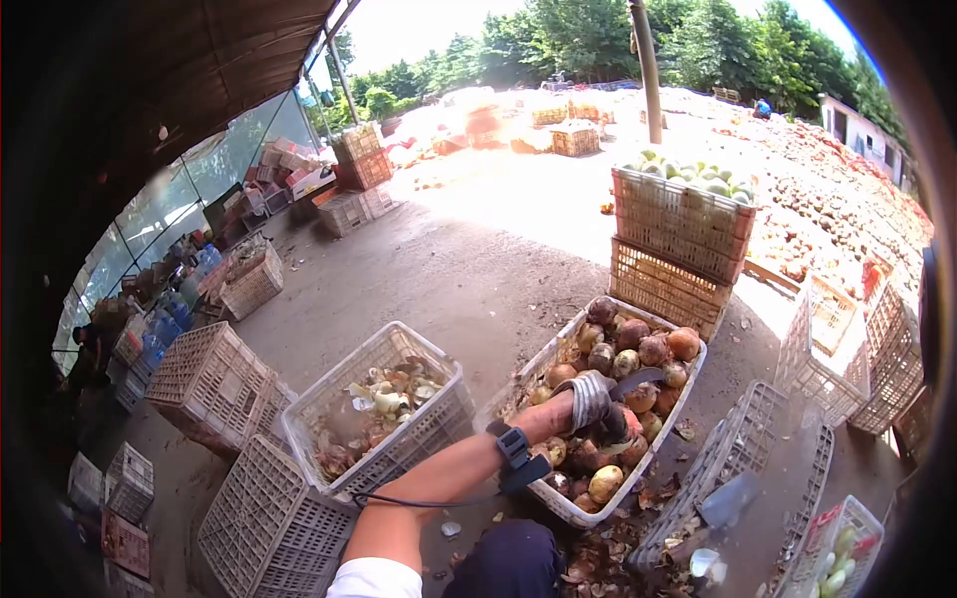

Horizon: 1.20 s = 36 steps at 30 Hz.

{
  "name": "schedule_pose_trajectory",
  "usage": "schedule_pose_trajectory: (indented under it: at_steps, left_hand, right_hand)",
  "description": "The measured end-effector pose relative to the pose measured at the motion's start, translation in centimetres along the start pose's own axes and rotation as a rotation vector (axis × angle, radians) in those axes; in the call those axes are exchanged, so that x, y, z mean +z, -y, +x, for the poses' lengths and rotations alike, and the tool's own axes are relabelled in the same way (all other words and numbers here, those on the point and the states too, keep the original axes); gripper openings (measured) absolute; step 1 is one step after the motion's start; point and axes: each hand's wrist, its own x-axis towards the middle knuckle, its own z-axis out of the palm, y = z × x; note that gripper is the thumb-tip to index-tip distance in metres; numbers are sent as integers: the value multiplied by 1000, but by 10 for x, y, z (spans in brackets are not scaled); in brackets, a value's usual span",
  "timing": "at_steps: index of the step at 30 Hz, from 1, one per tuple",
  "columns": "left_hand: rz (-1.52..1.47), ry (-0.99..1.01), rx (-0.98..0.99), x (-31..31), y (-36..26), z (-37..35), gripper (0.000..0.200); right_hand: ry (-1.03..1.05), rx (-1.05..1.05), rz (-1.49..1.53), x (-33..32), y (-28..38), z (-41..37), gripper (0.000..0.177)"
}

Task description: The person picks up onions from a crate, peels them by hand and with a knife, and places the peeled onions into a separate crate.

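My left arm reaches from the lower left into a white crate (674, 431) filled with brown and reddish onions (626, 365). On that arm are a dark wrist strap with a small device and a grey cuff. My left hand (610, 427), in a dark glove, is down among the onions, and its fingers are partly hidden. A curved knife (640, 379) projects from it, blade pointing right over the onions. Whether the fingers also touch an onion cannot be told. My right hand is out of view.
Left of the onions stands a white crate (462, 387) with peelings and pale pieces inside. Upturned crates (267, 523) flank it. Behind the onions rises a crate stack (678, 224) topped with pale green produce. More crates (743, 453) and loose skins (608, 558) lie at right and below.
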Motion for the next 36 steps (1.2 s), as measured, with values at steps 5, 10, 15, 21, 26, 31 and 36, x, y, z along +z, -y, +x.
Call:
schedule_pose_trajectory:
  at_steps: [5,10,15,21,26,31,36]
  left_hand:
    - [-99,172,577,80,-51,-35,13]
    - [-178,45,926,177,-108,-115,16]
    - [-1025,189,134,237,-144,-201,21]
    - [-259,70,155,275,-153,-215,46]
    - [-119,-131,373,296,-156,-230,27]
    - [92,-262,522,302,-161,-242,23]
    - [100,-130,413,321,-146,-234,28]
  right_hand:
    - [101,-171,31,28,25,-27,59]
    - [316,-237,211,17,39,-54,62]
    - [511,-72,591,2,30,-85,54]
    - [439,-151,563,-18,-10,-55,66]
    - [364,-194,435,-10,-9,-53,65]
    - [306,-226,371,-13,-13,-52,66]
    - [259,-258,359,-31,-23,-43,66]
